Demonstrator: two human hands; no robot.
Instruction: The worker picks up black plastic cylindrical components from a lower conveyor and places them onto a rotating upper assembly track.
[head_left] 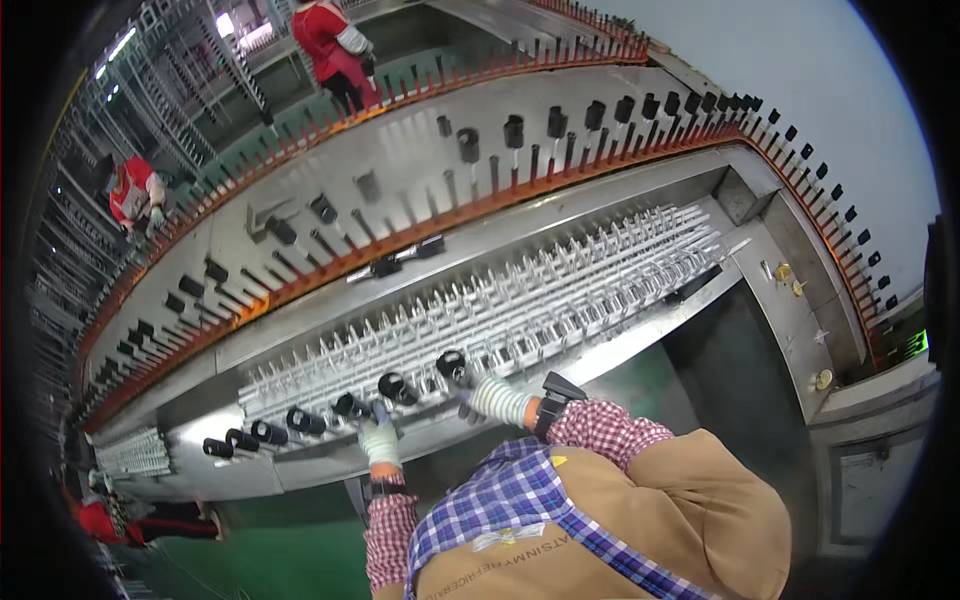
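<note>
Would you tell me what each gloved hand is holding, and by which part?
The right hand grips a black cylinder at its lower end. The left hand touches another near its base; grip unclear.

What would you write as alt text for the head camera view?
A person's gloved right hand grips a black cylinder on a metal rack of upright pins, while the gloved left hand touches another cylinder in the same row. Behind runs a curved orange-edged conveyor.

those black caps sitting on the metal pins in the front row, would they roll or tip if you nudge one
Probably not roll: each black cap looks seated over an upright pin of the metal rack. They look small and stubby, so likely light and stiff. The gloved right hand closes around one at the row's end; the left hand touches another.
</note>
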